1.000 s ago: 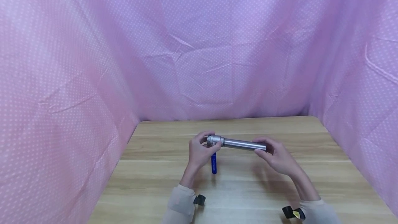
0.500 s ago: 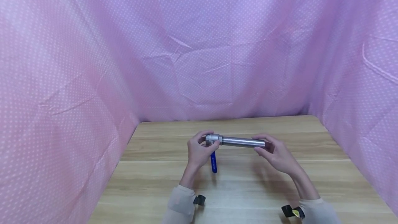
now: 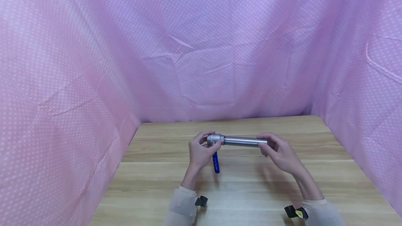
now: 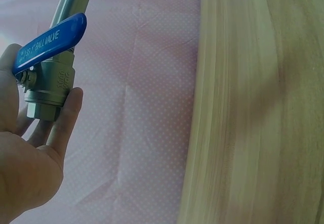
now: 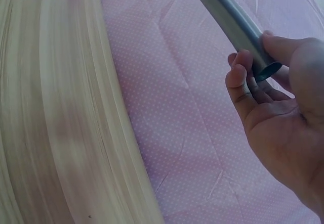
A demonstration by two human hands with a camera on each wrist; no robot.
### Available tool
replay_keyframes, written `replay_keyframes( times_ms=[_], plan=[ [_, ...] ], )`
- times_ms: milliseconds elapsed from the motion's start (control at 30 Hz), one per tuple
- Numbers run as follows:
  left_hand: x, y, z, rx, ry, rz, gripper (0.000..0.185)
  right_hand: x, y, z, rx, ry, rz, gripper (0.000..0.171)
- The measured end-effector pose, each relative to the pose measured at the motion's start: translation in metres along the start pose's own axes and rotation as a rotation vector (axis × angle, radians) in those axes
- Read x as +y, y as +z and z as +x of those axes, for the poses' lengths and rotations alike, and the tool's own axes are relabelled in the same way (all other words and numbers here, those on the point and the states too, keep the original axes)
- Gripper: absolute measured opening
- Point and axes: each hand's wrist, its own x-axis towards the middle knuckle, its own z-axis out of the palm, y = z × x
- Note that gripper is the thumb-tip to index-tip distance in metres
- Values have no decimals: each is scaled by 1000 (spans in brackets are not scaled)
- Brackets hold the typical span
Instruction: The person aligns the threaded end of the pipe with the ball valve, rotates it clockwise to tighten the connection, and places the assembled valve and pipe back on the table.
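On the left, my left wrist view makes out what the head view leaves too small: white lettering ending in "BALL VALVE" on the blue handle [image 4: 50, 42], and raised marks on the body of the steel ball valve [image 4: 49, 82]. Only the head view shows the whole line, valve then metal tube [image 3: 241, 141], nearly level between my hands, the handle pointing down toward me. The right wrist view adds the tube's hollow far-right mouth.

The left edge of the wooden table [image 3: 245, 191] slants well apart from my left hand [image 3: 198, 154]. The back edge lies beyond the tube, near the dotted pink cloth [image 3: 201, 62] that rises behind and along both sides. Valve and tube are held above the wood, which spreads between my forearms and on to the right edge, well apart from my right hand [image 3: 284, 156].

My left hand grasps the valve body, thumb on the near side, fingers round the far side. My right hand pinches the tube's right end between thumb and fingers. Both forearms, in pale sleeves [image 3: 182, 205], angle inward.
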Motion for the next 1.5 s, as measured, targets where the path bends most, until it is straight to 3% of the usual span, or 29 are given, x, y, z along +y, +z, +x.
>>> replay_keyframes(
  times_ms=[367,833,1200,1500],
  plan=[
    [1,-1,3,21,15,-3,36,0,0,-1,-28,24,26,40],
    [0,-1,2,26,25,2,37,-1,2,2,8,-8,-31,22],
    [1,-1,3,22,13,-8,37,-3,0,-1,-28,41,41,41],
    [2,-2,3,24,4,-6,38,-6,2,0,-26,64,4,35]
  ],
)
